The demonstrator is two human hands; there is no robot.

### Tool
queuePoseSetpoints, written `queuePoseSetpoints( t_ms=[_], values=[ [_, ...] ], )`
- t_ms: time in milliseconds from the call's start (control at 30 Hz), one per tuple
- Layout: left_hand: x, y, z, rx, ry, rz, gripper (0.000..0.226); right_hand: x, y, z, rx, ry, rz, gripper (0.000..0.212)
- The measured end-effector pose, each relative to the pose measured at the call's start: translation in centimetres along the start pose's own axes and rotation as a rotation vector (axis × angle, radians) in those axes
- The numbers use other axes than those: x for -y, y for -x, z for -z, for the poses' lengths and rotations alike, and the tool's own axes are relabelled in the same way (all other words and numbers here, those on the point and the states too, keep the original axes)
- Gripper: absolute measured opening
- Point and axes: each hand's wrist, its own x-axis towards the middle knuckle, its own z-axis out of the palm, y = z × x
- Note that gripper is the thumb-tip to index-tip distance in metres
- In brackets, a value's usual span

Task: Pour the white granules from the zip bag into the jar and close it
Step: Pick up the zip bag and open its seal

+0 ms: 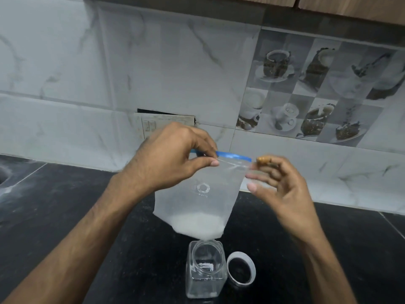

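Both hands pinch zip bag [197,194] top above open jar [205,273]; lid [241,270] beside.

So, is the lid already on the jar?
No, the jar stands open on the black counter, and its lid lies beside it, to the right in the picture.

You get soft, even, cool light with weak shadows on the black countertop [65,205]. Right hand [282,189] is motion-blurred; wall tiles [153,69] look soft. Wide-angle bends the cabinet edge [328,9] and corners.
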Motion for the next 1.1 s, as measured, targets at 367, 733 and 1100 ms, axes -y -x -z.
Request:
queuePoseSetpoints(
  t_ms=[367, 733, 1100],
  values=[
    [-1.0, -0.7, -0.5, -0.075, -0.031, -0.027, 0.013, -9.2, 7.5, -1.5, -0.043, 0.003, -0.412, 0.037],
    [-1.4, 0.8, -0.7, -0.164, 0.016, 0.038, 0.012, -7.5, 6.8, -3.4, -0.194, -0.066, -0.152, 0.023],
    [-1.0, 2.3, 0.3, -0.168, 0.001, 0.087, 0.013, -7.0, 6.2, -4.6, -0.316, 0.001, -0.108, 0.032]
  ],
)
